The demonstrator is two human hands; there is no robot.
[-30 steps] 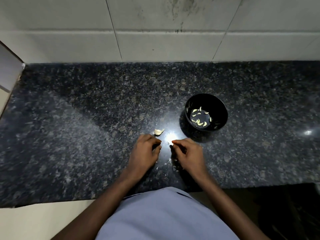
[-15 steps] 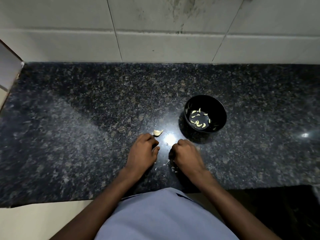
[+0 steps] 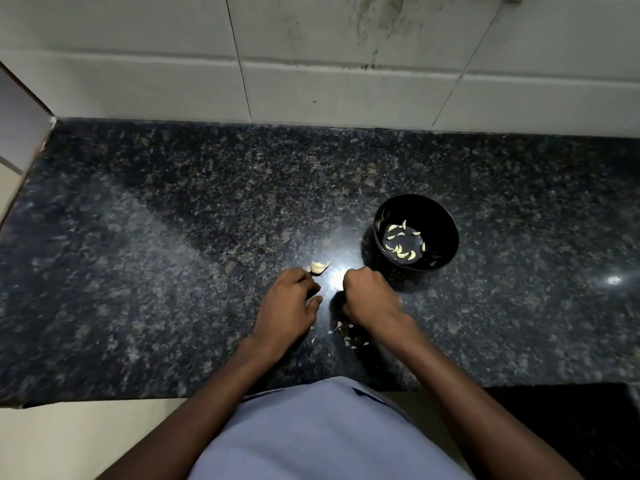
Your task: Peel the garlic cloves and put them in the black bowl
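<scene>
The black bowl point(image 3: 446, 223) stands on the dark granite counter point(image 3: 173, 271), right of centre, with several peeled garlic cloves point(image 3: 401, 251) on its bottom. A pale unpeeled garlic piece point(image 3: 320, 267) lies on the counter just beyond the fingertips of my left hand point(image 3: 289, 306), whose fingers are curled downward. My right hand point(image 3: 369, 294) is balled into a fist just left of the bowl's base, knuckles up. What either hand holds is hidden by the fingers. Small bits of garlic skin point(image 3: 349, 336) lie between my wrists.
White wall tiles point(image 3: 346, 81) run along the back of the counter. A pale wall edge point(image 3: 20, 133) bounds it at the left. The counter's front edge point(image 3: 104, 400) is close to my body. A bright light reflection point(image 3: 337, 280) shines between my hands.
My hands have drawn apart from a fingertip-to-fingertip pinch. The right hand has rolled into a fist and shifted slightly toward the bowl. The left hand has barely moved.
</scene>
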